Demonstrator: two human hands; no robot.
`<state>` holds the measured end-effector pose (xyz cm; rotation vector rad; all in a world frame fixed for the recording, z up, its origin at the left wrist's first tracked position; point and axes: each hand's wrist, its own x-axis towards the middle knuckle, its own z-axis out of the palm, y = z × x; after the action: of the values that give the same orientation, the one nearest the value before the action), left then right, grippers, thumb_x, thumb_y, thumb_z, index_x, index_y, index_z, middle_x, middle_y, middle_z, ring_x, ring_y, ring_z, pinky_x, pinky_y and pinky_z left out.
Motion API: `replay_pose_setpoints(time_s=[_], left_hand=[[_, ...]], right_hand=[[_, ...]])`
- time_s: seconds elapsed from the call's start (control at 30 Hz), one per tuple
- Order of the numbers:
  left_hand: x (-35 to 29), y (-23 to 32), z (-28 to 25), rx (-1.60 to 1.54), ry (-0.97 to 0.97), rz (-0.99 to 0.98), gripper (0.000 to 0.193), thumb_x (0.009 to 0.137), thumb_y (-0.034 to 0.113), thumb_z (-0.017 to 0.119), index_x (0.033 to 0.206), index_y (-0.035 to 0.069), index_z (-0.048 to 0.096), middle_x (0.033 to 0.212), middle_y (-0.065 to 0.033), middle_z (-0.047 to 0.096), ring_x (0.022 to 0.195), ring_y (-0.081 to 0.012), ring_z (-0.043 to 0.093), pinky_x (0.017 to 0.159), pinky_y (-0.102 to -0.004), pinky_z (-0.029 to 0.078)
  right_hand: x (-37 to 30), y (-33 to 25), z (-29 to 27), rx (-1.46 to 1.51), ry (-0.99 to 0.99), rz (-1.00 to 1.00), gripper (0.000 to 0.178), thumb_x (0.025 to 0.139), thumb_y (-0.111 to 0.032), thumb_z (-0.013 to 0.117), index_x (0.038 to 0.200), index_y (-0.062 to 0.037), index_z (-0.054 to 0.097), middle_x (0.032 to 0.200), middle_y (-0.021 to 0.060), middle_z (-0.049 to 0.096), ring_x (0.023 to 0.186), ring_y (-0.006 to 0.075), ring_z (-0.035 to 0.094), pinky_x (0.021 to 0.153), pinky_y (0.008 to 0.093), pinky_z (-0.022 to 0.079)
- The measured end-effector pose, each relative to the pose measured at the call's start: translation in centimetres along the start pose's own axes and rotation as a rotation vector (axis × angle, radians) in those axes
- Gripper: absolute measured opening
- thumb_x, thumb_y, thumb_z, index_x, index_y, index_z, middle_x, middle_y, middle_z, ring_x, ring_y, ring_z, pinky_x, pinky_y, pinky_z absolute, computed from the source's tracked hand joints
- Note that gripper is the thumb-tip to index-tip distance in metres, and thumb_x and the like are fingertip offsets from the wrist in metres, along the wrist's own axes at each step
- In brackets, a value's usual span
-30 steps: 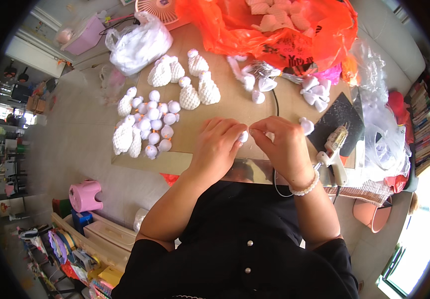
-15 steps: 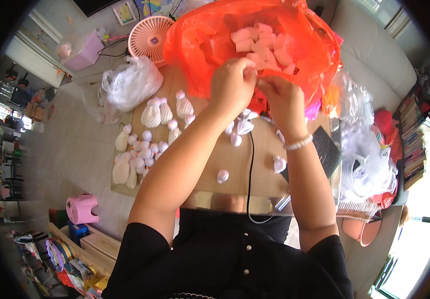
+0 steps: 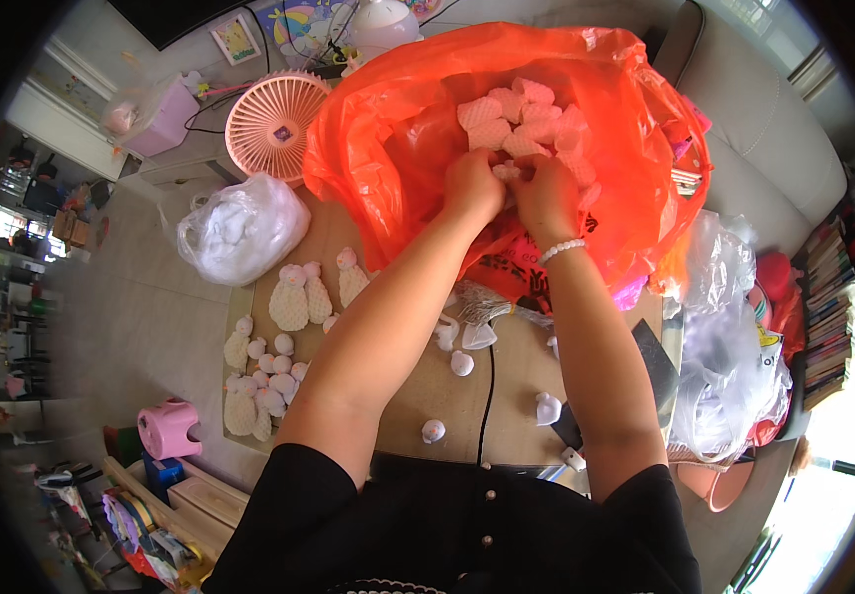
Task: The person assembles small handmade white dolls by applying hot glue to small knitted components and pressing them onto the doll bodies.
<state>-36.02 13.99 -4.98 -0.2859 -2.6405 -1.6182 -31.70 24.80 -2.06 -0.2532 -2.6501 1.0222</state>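
My left hand [image 3: 475, 186] and my right hand [image 3: 548, 201] meet over the near part of a large red plastic bag [image 3: 388, 129]. Both are closed, fingertips together, pinching a small pale knitted piece [image 3: 506, 172] between them. Most of that piece is hidden by my fingers. Just beyond, inside the open bag, lies a heap of pale waffle-textured knitted pieces [image 3: 521, 119]. Left of my left forearm, stuffed knitted figures [image 3: 290, 302] with round heads lie on the table beside a cluster of small white balls [image 3: 271, 381]. Single white balls [image 3: 462, 363] lie between my forearms.
A pink fan [image 3: 277, 127] stands at the back left, with a clear bag of white stuffing [image 3: 244, 230] before it. A black cable [image 3: 490, 396] crosses the tabletop [image 3: 398, 431]. Right of the table are clear plastic bags [image 3: 719, 346] and a grey sofa [image 3: 754, 129].
The view has shifted, so the table sits lower in the picture. My hands have come closer together and reach farther over the bag; the pale piece now shows between my fingertips.
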Motion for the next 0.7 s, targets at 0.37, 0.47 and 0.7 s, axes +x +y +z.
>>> replay_pose_setpoints(time_s=[0.37,0.47,0.7], left_hand=[[-10.4,10.7,-10.0,-0.489,-0.058,0.096,0.015,0.081,-0.005,0.064,0.095,-0.001,0.059,0.086,-0.0031,0.061,0.078,-0.0082,0.058,0.069,-0.0216,0.050],[-15.8,11.1,-12.5,-0.634,-0.120,0.119,0.023,0.083,-0.005,0.063,0.105,-0.001,0.059,0.091,-0.0034,0.063,0.081,-0.0076,0.058,0.073,-0.0206,0.047],[-27.4,10.3,-12.6,-0.609,-0.111,0.293,0.020,0.083,0.000,0.067,0.101,-0.003,0.058,0.100,-0.0086,0.059,0.091,-0.0143,0.059,0.081,-0.0272,0.048]], right_hand=[[-7.4,-8.1,-9.4,0.675,-0.128,-0.181,0.026,0.082,-0.004,0.064,0.106,0.0022,0.060,0.091,0.0133,0.067,0.080,0.0187,0.066,0.071,0.0290,0.051],[-11.6,-8.7,-12.4,0.581,-0.265,-0.210,0.021,0.080,-0.005,0.068,0.101,-0.0001,0.064,0.086,0.0080,0.067,0.070,0.0121,0.062,0.064,0.0258,0.050],[-22.9,-8.8,-13.7,0.610,-0.233,-0.314,0.017,0.077,0.002,0.070,0.092,-0.0005,0.062,0.090,0.0060,0.064,0.070,0.0139,0.061,0.058,0.0230,0.049]])
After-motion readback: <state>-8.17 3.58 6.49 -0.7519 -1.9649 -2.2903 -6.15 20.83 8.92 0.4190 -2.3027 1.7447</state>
